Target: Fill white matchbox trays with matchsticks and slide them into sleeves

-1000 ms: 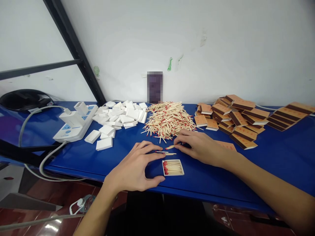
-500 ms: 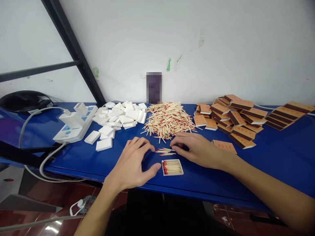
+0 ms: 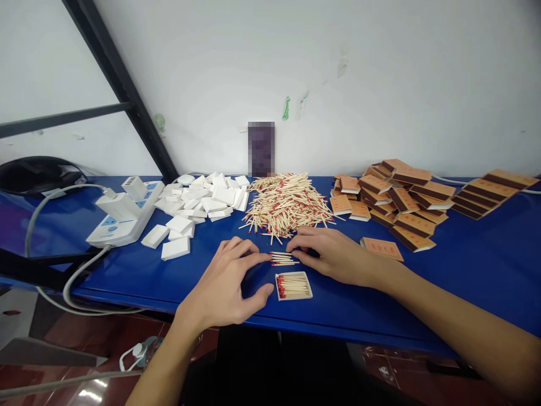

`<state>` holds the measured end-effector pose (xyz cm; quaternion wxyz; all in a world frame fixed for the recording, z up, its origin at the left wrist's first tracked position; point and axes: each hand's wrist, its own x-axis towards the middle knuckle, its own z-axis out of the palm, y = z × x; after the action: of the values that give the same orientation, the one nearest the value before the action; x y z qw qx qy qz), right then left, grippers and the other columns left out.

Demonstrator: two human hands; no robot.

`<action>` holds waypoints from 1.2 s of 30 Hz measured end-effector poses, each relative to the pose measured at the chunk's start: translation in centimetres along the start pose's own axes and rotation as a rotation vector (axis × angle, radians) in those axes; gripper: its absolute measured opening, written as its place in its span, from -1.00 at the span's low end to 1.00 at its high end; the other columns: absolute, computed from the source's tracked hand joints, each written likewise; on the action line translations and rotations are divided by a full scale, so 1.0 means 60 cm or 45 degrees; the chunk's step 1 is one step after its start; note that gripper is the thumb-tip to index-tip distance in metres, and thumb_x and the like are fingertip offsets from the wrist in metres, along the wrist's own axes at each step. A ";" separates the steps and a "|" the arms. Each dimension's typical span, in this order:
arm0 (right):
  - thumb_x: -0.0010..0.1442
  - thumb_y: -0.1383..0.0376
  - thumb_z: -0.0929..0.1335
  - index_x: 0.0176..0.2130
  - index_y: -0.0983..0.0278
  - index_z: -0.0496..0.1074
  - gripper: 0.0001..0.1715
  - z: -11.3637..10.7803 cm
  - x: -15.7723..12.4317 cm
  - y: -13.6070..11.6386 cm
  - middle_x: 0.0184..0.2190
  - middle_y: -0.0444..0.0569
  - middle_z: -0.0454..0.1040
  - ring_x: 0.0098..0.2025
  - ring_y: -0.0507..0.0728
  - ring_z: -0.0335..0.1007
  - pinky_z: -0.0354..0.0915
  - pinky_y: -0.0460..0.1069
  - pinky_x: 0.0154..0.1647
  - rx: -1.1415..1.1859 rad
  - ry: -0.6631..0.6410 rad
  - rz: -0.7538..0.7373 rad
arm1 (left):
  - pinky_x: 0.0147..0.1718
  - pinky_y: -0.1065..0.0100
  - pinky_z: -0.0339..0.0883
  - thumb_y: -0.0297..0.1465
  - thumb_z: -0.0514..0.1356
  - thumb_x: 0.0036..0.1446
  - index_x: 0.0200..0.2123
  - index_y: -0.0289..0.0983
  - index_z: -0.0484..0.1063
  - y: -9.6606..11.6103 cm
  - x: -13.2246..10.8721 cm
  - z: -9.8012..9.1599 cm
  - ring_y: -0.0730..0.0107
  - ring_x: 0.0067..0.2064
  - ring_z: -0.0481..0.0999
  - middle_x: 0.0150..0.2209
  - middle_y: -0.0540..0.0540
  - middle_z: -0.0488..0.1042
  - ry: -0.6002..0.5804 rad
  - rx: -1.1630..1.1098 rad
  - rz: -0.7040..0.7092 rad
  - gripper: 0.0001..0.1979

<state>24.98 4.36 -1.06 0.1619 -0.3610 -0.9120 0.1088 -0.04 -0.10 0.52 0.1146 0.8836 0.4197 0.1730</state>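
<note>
My left hand [image 3: 228,282] is wide apart at the thumb and empty, its forefinger at the red heads of a small row of matches [image 3: 283,259]. My right hand [image 3: 323,254] curls at the other ends; if it pinches one, I cannot tell. The white tray [image 3: 296,298] with matches lies nearer to me.

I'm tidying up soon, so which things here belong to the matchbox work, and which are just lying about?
Likely in use:
short row of matches
tray holding matches
match pile
white trays
orange matchbox covers

Apparently just lying about:
power strip
clear bottle
pixelated dark object
</note>
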 end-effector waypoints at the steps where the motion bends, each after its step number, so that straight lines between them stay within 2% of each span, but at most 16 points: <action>1: 0.37 0.32 0.21 -0.13 0.21 0.46 -0.76 0.001 0.000 -0.001 -0.30 -0.07 0.41 -0.31 0.07 0.35 0.17 -0.03 -0.31 -0.001 -0.002 -0.013 | 0.02 0.03 0.19 -0.20 0.19 0.18 0.05 -0.19 0.46 0.000 0.001 0.000 0.13 -0.06 0.32 -0.09 -0.11 0.41 0.011 0.005 -0.014 -0.61; 6: 0.35 0.33 0.22 -0.10 0.20 0.48 -0.73 -0.012 -0.005 -0.009 -0.30 -0.05 0.41 -0.32 0.08 0.35 0.18 -0.03 -0.33 0.015 -0.027 -0.003 | -0.01 0.03 0.22 -0.19 0.16 0.20 0.02 -0.21 0.49 -0.001 0.002 0.001 0.12 -0.09 0.33 -0.12 -0.12 0.41 0.039 0.037 -0.059 -0.62; 11: 0.26 0.29 0.32 -0.11 0.19 0.50 -0.79 -0.025 -0.011 -0.011 -0.22 -0.02 0.43 -0.20 0.15 0.39 0.25 0.02 -0.20 0.011 -0.008 0.014 | 0.01 0.01 0.21 -0.19 0.17 0.20 0.05 -0.18 0.48 -0.002 -0.001 0.002 0.12 -0.07 0.31 -0.08 -0.12 0.38 -0.010 0.031 -0.022 -0.61; 18: 0.31 0.26 0.29 -0.12 0.22 0.50 -0.78 -0.018 -0.005 -0.013 -0.27 -0.02 0.42 -0.24 0.13 0.36 0.24 0.03 -0.21 0.017 -0.040 0.015 | 0.05 -0.01 0.19 -0.21 0.14 0.23 0.15 -0.18 0.38 -0.003 0.002 0.004 0.12 -0.07 0.32 -0.10 -0.11 0.38 0.001 0.048 -0.069 -0.56; 31: 0.34 0.05 0.30 -0.12 0.18 0.52 -0.67 -0.011 0.000 -0.003 -0.31 -0.06 0.39 -0.25 0.11 0.32 0.17 0.00 -0.24 0.134 -0.060 0.003 | -0.11 0.12 0.18 -0.30 0.07 0.31 0.15 -0.17 0.38 -0.009 0.003 0.013 0.21 -0.15 0.26 -0.20 -0.08 0.32 -0.033 0.115 -0.073 -0.63; 36: 0.29 0.01 0.33 -0.08 0.19 0.52 -0.62 -0.011 0.005 0.001 -0.32 -0.07 0.39 -0.26 0.11 0.31 0.16 -0.01 -0.26 0.169 -0.085 0.027 | -0.08 0.14 0.17 -0.32 0.08 0.32 0.15 -0.14 0.38 -0.009 0.004 0.013 0.23 -0.15 0.27 -0.20 -0.06 0.31 -0.048 0.106 -0.048 -0.64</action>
<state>25.04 4.68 -0.42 0.1539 -0.3553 -0.9037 0.1828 0.03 0.39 -0.32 0.0890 0.8828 0.4407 0.1364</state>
